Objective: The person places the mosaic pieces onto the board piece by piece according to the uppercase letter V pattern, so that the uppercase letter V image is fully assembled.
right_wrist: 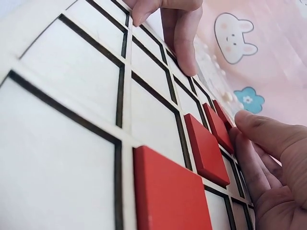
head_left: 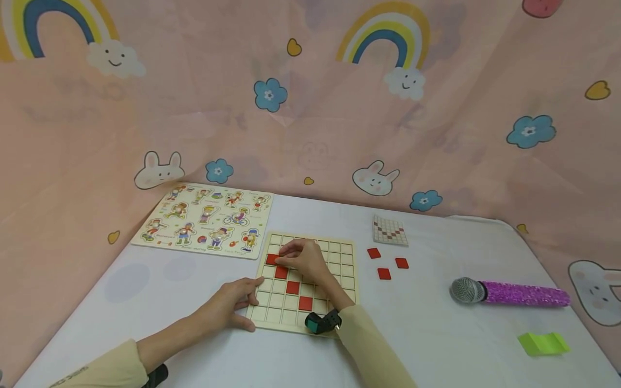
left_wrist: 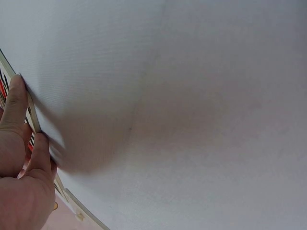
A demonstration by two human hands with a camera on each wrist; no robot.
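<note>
A wooden grid board (head_left: pixel 274 312) lies on the table, with several red square tiles in a diagonal line of its cells. At the board's upper left, my right hand (head_left: pixel 308 262) has its bent fingertips at the farthest red tile (head_left: pixel 272 259); in the right wrist view its thumb and index finger meet that tile's (right_wrist: pixel 222 112) edge. My left hand (head_left: pixel 225 304) rests against the board's left edge, thumb near the lower corner. Fingers of the left hand (left_wrist: pixel 29 158) touch the board's rim in the left wrist view.
Three loose red tiles (head_left: pixel 384 274) lie right of the board, below a small pattern card (head_left: pixel 390 230). A picture puzzle board (head_left: pixel 194 215) sits at the back left. Farther right are a purple microphone (head_left: pixel 509 292) and a green block (head_left: pixel 543 344). A patterned pink cloth (head_left: pixel 310 134) stands behind.
</note>
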